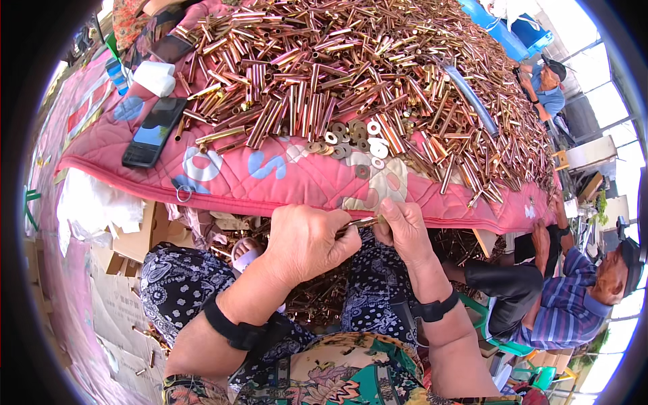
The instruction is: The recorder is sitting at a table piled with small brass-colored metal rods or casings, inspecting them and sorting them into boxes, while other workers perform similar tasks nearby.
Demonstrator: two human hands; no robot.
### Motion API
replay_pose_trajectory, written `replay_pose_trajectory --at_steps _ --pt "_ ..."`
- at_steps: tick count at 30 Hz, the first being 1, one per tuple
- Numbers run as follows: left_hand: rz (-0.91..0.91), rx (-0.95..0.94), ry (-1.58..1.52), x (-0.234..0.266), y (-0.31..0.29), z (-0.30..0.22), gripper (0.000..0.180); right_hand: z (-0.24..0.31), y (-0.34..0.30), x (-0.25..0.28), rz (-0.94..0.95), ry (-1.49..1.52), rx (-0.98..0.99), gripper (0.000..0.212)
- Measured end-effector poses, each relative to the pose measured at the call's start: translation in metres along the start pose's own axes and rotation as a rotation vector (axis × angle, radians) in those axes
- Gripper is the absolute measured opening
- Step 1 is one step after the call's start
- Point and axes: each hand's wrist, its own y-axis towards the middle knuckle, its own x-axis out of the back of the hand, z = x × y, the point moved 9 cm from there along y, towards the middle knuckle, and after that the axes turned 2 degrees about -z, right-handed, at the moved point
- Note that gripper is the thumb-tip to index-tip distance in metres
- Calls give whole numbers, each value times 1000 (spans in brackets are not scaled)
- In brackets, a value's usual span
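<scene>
My left hand point(307, 241) is closed, its thumb and fingers pinching a slim metal tube point(365, 221) just off the front edge of a pink quilted cover point(236, 182). Thumb and fingers of my right hand point(405, 233) close on the tube's other end. Most of the tube is hidden by the fingers. Beyond my hands, several loose washers point(362, 144), silver and brass-toned, lie on the cover. Behind them rises a large heap of copper-coloured metal tubes point(317, 94).
A black phone point(154, 131) and a white roll point(156, 78) lie at the left. A curved blue-grey strip point(471, 98) rests on the heap. Another person in a striped shirt point(563, 297) sits at the right, hands at the cover's edge; one more person point(545, 88) is farther back. Cardboard boxes point(145, 233) stand lower left.
</scene>
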Motion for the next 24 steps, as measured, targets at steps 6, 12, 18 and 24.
replay_pose_trajectory --at_steps 6,12,18,24 --pt "27 -150 231 -3 2 -11 12 25 1 122 -682 -923 163 18" --pt "-24 -121 152 -4 6 -11 17 19 17 121 -602 -1522 60 20" --pt "16 -148 161 -22 9 -17 20 32 18 118 -432 -1575 89 19" --pt "-169 -396 265 -23 13 -47 35 51 -5 33 48 -685 64 14"
